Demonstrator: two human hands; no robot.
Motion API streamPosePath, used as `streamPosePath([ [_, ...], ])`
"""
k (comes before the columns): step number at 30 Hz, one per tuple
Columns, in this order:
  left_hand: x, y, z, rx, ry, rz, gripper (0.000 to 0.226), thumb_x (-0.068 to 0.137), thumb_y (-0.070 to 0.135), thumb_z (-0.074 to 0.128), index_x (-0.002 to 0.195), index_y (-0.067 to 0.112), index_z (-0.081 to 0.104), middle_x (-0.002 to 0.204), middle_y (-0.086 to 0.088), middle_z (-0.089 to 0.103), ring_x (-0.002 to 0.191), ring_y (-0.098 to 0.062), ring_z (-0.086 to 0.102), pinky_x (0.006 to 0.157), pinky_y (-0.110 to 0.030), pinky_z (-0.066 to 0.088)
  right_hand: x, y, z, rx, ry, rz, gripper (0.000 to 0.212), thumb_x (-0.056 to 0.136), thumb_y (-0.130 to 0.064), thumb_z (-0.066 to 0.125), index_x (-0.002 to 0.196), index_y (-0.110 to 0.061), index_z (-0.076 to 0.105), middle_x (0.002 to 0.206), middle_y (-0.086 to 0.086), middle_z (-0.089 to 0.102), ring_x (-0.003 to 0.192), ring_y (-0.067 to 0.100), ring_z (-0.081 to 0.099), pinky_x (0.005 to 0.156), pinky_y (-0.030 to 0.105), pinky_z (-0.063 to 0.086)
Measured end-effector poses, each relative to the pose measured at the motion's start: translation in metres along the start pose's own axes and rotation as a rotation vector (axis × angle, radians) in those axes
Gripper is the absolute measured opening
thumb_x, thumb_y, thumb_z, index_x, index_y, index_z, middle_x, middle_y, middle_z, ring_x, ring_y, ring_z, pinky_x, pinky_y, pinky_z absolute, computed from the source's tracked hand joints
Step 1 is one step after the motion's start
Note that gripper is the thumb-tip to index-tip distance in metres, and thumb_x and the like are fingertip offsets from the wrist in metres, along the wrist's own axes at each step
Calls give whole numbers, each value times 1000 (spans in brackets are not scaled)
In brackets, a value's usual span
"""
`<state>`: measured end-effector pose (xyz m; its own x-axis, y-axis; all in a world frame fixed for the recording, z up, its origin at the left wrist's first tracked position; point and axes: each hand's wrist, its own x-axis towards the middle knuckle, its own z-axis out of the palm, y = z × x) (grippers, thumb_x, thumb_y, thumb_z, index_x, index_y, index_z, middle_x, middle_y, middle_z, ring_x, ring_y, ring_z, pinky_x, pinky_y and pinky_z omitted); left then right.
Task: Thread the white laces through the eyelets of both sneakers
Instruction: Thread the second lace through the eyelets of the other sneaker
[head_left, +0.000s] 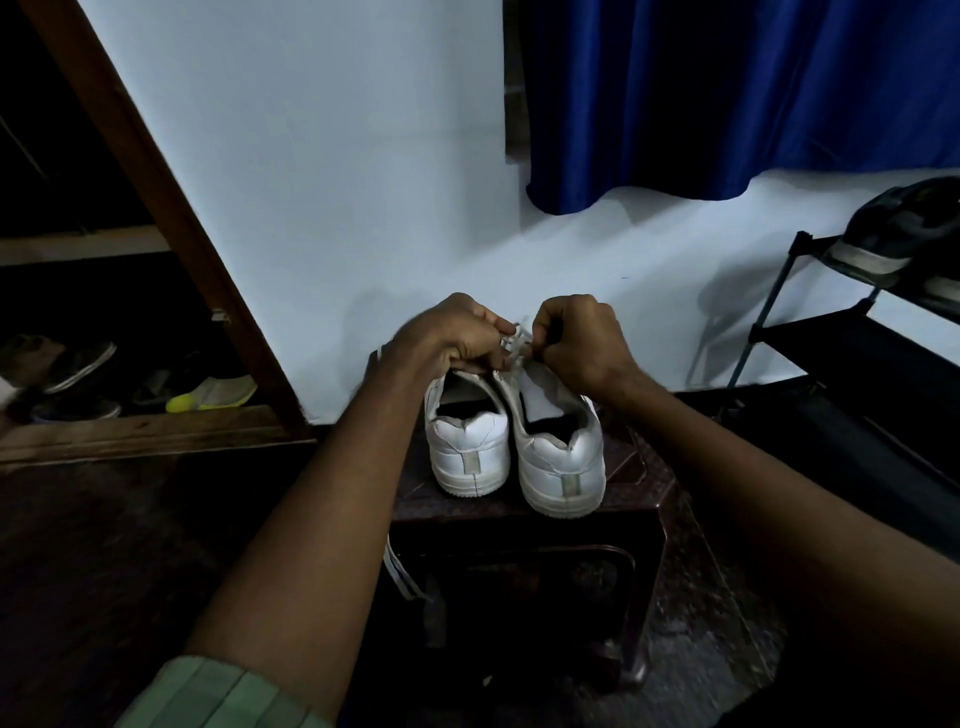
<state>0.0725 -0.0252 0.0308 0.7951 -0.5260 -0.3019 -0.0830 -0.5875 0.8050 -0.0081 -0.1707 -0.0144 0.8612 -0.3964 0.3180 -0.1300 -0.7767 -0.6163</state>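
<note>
Two white sneakers stand side by side on a dark stool, with their heels toward the camera. The left sneaker is a little farther than the right sneaker, and they touch each other along their inner sides. Both hands are at the far end of the right sneaker, over its tongue area. The left hand has its fingers curled and pinches a white lace, and the heel of this hand lies above the opening of the left sneaker. The right hand is also curled tight, and its fingertips pinch the same lace just beside the left hand. The short piece of lace between the two hands is the only part that shows there; which eyelet it goes through is hidden by the fingers. A second lace hangs down over the left edge of the stool, loose and touched by no hand. A green sleeve covers the left upper arm at the near edge. On the far left, some shoes lie in a dark wooden shelf. On the right stands a black rack with a dark shoe on top, and a blue curtain hangs on the far wall
</note>
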Motion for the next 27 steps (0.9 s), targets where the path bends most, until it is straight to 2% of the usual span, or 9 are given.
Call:
streamPosePath([
  [5, 2, -1, 0, -47, -1, -2, 38, 84, -19, 65, 107, 10, 74, 100, -15, 75, 89, -23, 76, 56, -23, 61, 3, 3, -3, 19, -44, -8, 35, 69, -4, 79, 54, -24, 54, 51, -15, 57, 57, 3, 52, 62, 32, 49],
  [7, 2, -1, 0, -38, 4, -1, 38, 85, -18, 65, 109, 10, 74, 96, -14, 74, 75, -20, 73, 45, -20, 55, 4, 3, -4, 34, -73, -16, 40, 69, -2, 81, 53, -23, 52, 46, -18, 54, 52, 3, 48, 58, 29, 45],
  [9, 5, -2, -1, -34, 2, 6, 37, 87, -17, 64, 114, 7, 74, 95, -15, 73, 70, -20, 70, 46, -19, 54, 4, 2, -2, 47, -64, -13, 41, 68, -1, 82, 54, -23, 51, 45, -16, 52, 51, 4, 47, 57, 28, 40],
  [11, 8, -5, -3, -52, -20, 10, 33, 90, -16, 65, 115, 3, 74, 96, -19, 74, 79, -25, 72, 76, -32, 65, 2, 2, 2, 67, -25, -4, 40, 68, -3, 83, 55, -23, 50, 49, -13, 52, 51, 3, 46, 56, 28, 36],
  [13, 9, -8, -4, -12, -30, 20, 35, 89, -15, 64, 116, 4, 75, 89, -17, 73, 81, -27, 70, 99, -44, 57, 0, 4, 6, 125, 8, 7, 41, 67, -6, 86, 56, -21, 50, 51, -12, 53, 48, 0, 48, 55, 25, 37],
  [16, 10, -10, 1, 171, 36, 109, 40, 82, -10, 63, 107, 16, 81, 67, 1, 70, 63, -15, 65, 77, -33, 62, 0, 8, 9, 230, 2, 38, 43, 67, -10, 92, 56, -20, 52, 50, -13, 54, 46, -2, 48, 52, 17, 37],
  [19, 8, -7, 7, 304, 130, 205, 29, 80, 5, 72, 97, 25, 84, 64, 6, 68, 54, -7, 59, 59, -19, 48, 6, 11, 3, 196, -94, 29, 33, 69, -15, 93, 61, -21, 61, 58, -12, 62, 54, 0, 52, 60, 24, 45],
  [22, 8, -3, 4, 445, 222, 242, 22, 77, 13, 75, 91, 27, 84, 72, 8, 71, 69, -10, 66, 67, -21, 51, 11, 15, -8, 196, -210, -21, 26, 68, -13, 93, 71, -24, 70, 75, -8, 73, 68, 4, 63, 71, 29, 54],
  [27, 13, -4, -11, 619, 594, 291, 21, 80, 15, 67, 96, 21, 79, 105, -4, 75, 100, -29, 71, 86, -37, 60, 12, 9, -18, 91, -265, -84, 23, 72, -15, 91, 90, -19, 78, 81, -1, 75, 74, 11, 67, 74, 29, 51],
])
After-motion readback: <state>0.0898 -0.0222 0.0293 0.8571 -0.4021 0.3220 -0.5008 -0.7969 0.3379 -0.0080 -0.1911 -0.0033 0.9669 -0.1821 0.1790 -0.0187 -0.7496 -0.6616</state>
